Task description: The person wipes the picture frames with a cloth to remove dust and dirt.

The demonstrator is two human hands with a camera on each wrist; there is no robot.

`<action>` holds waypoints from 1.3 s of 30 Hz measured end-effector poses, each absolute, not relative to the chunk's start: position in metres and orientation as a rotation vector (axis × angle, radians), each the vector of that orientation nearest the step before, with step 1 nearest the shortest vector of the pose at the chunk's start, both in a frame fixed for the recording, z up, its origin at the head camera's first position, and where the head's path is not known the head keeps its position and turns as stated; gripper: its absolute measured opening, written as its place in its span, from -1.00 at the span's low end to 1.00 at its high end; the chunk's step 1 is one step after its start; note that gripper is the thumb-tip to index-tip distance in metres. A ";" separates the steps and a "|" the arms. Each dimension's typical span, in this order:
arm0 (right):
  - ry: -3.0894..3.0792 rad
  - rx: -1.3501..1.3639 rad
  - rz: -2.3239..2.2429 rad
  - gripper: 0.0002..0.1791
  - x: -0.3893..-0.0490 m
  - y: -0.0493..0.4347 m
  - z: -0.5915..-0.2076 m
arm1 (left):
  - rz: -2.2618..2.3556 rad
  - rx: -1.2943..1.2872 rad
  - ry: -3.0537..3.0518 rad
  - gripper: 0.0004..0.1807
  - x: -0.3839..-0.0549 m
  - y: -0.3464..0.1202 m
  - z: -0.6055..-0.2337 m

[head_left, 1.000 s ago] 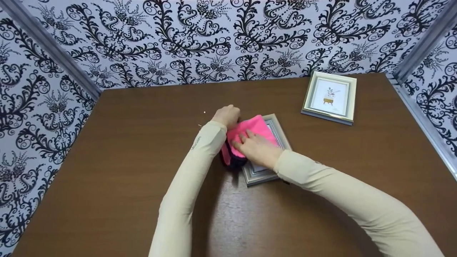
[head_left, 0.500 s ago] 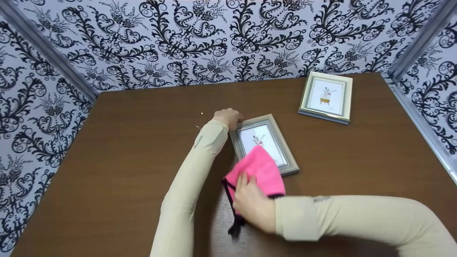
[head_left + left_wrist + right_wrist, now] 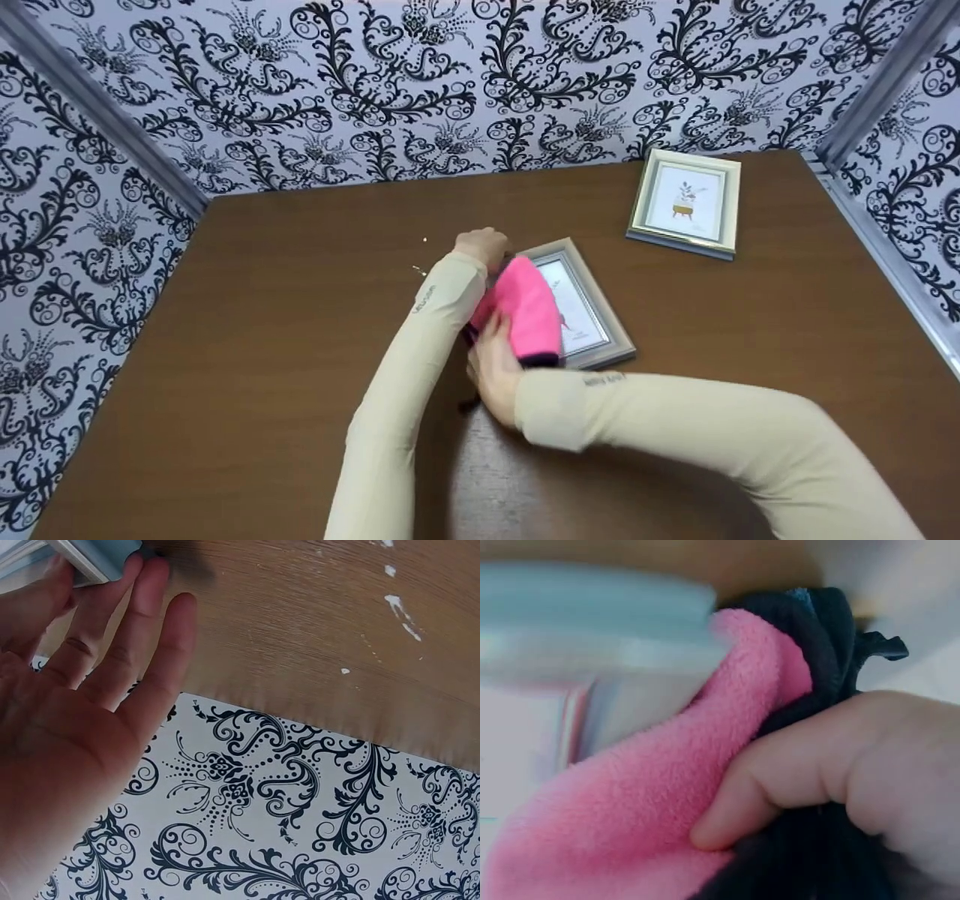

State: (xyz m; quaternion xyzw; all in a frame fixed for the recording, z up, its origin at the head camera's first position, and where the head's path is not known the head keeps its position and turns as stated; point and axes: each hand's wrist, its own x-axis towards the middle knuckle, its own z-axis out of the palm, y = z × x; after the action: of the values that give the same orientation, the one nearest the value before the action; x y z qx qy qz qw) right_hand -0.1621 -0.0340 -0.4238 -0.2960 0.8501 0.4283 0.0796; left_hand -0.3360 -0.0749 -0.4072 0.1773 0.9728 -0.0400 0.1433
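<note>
A silver-grey picture frame (image 3: 598, 300) with a plant print lies at an angle on the brown table. My left hand (image 3: 482, 246) holds its far left corner; in the left wrist view, the thumb and fingers (image 3: 161, 652) of that hand meet the frame's corner (image 3: 97, 559). A fuzzy pink cloth (image 3: 529, 307) with dark edging covers the frame's left part. My right hand (image 3: 495, 371) grips this cloth, pressing it along the frame's left side. In the right wrist view the thumb (image 3: 780, 787) pinches the pink fabric against its black part, beside the blurred frame edge.
Another picture frame (image 3: 684, 202), pale gold, lies at the back right of the table (image 3: 247, 337). Small white flecks (image 3: 420, 271) are on the wood left of my left hand. Black-and-white patterned walls (image 3: 390, 90) enclose the back and sides.
My right hand drew the cloth off the frame toward me, baring the print, then moved it back up onto the frame's left side. The left hand stayed at the corner; the frame turned slightly.
</note>
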 end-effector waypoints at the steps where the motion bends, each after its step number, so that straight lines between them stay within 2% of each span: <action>1: 2.538 -0.865 1.262 -0.47 -0.169 -0.036 -0.423 | -0.109 0.503 2.803 -0.69 -0.336 -0.074 -0.408; 5: 2.601 -0.818 1.123 -0.52 -0.186 -0.038 -0.424 | -0.089 0.486 2.801 -0.64 -0.335 -0.073 -0.410; 8: 2.654 -0.851 1.070 -0.53 -0.182 -0.033 -0.425 | -0.084 0.485 2.801 -0.66 -0.334 -0.073 -0.409; 15: 2.601 -1.053 1.288 -0.41 -0.137 -0.013 -0.420 | -0.152 0.558 2.786 -0.70 -0.335 -0.077 -0.406; 21: 2.653 -1.319 1.132 -0.54 -0.111 0.014 -0.408 | -0.265 0.566 2.843 -0.71 -0.332 -0.077 -0.407; 24: 2.657 -1.437 0.873 -0.59 -0.119 0.033 -0.399 | -0.343 0.561 2.925 -0.72 -0.324 -0.076 -0.413; 30: 2.568 -1.548 0.087 -0.36 -0.152 0.080 -0.376 | -0.313 0.592 3.092 -0.71 -0.294 -0.083 -0.419; 33: 2.576 -1.564 -0.226 -0.35 -0.171 0.105 -0.368 | -0.245 0.735 3.188 -0.76 -0.266 -0.089 -0.419; 36: 2.642 -1.460 -0.430 -0.37 -0.186 0.128 -0.360 | -0.254 0.930 3.218 -0.85 -0.232 -0.094 -0.424; 39: 2.744 -1.344 -0.543 -0.44 -0.200 0.147 -0.351 | -0.208 1.087 3.177 -0.83 -0.200 -0.095 -0.432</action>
State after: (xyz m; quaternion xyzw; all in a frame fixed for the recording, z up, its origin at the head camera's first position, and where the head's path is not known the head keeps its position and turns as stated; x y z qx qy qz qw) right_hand -0.1998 0.1468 -0.3506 -0.4328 0.8842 -0.1748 0.0191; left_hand -0.2005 -0.0946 -0.4321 0.3210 0.9385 -0.0615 -0.1113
